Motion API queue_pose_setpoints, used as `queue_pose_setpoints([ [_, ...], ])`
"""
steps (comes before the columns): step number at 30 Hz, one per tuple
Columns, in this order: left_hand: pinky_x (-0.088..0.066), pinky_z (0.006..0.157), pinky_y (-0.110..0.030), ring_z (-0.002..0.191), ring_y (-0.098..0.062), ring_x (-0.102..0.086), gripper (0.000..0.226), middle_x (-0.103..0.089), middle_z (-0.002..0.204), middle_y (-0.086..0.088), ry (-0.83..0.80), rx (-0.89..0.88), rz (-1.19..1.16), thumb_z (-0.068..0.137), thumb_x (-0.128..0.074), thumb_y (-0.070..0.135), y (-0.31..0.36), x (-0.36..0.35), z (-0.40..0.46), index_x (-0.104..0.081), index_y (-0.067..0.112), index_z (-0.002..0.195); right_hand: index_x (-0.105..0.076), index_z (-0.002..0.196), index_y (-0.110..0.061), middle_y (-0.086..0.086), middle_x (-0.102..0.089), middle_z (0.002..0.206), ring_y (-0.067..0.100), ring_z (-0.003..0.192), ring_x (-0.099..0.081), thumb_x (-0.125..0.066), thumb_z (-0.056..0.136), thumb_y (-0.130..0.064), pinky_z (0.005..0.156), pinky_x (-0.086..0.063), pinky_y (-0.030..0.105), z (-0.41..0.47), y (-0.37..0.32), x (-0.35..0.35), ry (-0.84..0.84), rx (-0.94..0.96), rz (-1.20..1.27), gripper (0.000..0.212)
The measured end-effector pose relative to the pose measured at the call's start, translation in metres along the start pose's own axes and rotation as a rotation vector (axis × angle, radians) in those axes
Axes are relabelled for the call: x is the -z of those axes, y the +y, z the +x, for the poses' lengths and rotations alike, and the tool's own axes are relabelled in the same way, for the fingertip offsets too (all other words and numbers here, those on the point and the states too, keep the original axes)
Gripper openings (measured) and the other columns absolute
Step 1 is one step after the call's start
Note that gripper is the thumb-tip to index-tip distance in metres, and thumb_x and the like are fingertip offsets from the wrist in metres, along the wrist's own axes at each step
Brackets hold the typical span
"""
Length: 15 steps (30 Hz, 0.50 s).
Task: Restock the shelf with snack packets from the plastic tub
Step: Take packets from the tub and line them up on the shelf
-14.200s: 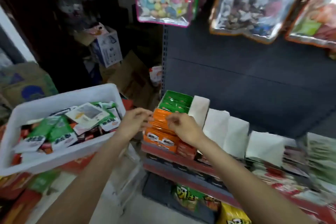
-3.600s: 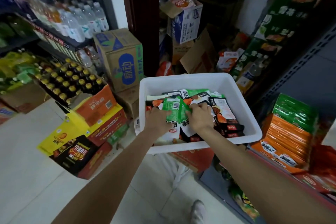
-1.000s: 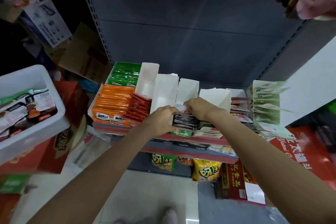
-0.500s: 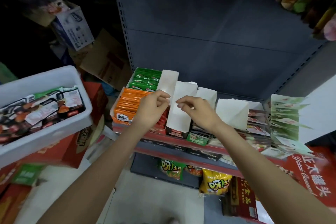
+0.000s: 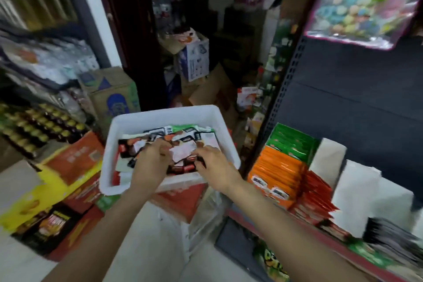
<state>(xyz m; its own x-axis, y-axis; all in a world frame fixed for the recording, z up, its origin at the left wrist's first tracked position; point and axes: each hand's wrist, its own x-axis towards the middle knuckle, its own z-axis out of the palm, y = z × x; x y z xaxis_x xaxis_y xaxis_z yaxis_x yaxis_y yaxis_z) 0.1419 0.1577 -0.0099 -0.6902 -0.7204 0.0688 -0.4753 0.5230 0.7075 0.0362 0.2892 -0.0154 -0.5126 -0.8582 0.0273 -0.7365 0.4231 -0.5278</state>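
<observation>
Snack packets (image 5: 183, 144) lie heaped in a white plastic tub (image 5: 160, 117), black, white, red and green ones jumbled together, and both of the person's bare hands are down among them. Nearest the camera, two forearms reach forward from the bottom edge. The left hand (image 5: 150, 162) rests on the left part of the pile with its fingers curled over the packets; the right hand (image 5: 214, 167) lies on the right part, near the tub's front wall, fingers bent down onto dark packets. Motion blur hides whether either hand has actually closed round a packet, so I cannot tell the grasp of either.

The tub sits on red cartons (image 5: 180, 201) just left of the shelf (image 5: 263, 220). On that shelf, orange packets (image 5: 277, 171) stand in a row with green packets (image 5: 290, 142) behind them, red packets (image 5: 313, 194) to their right, and white cardboard dividers (image 5: 354, 192) further right.

Left of the tub are yellow and red boxes (image 5: 57, 178) on the floor, and beyond them rows of dark bottles with gold caps (image 5: 39, 126). Behind the tub stands a brown carton with a blue print (image 5: 114, 96), then a white and blue box (image 5: 194, 57) in a dim doorway. At the top right a clear bag of pastel items (image 5: 364, 2) hangs above the grey back panel (image 5: 357, 98).
</observation>
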Motion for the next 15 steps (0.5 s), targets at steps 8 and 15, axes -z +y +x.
queue_pose_setpoints([
  [8, -0.031, 0.064, -0.027, 0.084, -0.025, -0.053, 0.022, -0.056, 0.096, -0.012, -0.312, 0.024, 0.242, 0.097, -0.044, 0.009, -0.095, 0.026, 0.078, -0.057, 0.001, 0.111, -0.024, 0.147, -0.013, 0.016, -0.020, 0.153, 0.031, 0.142, -0.017, -0.046, 0.096, -0.041, 0.111, -0.027, 0.040, 0.095, -0.013, -0.068, -0.190, -0.383, -0.073, 0.062],
  [15, -0.031, 0.103, -0.032, 0.127, -0.030, -0.043, 0.044, -0.043, 0.141, -0.017, -0.498, -0.107, 0.336, 0.099, -0.043, 0.018, -0.079, 0.001, 0.130, -0.039, 0.003, 0.140, -0.027, 0.147, -0.015, 0.020, -0.030, 0.144, 0.035, 0.132, -0.036, -0.058, 0.092, -0.028, 0.103, -0.035, 0.034, 0.115, -0.009, -0.075, -0.286, -0.389, -0.133, 0.065],
])
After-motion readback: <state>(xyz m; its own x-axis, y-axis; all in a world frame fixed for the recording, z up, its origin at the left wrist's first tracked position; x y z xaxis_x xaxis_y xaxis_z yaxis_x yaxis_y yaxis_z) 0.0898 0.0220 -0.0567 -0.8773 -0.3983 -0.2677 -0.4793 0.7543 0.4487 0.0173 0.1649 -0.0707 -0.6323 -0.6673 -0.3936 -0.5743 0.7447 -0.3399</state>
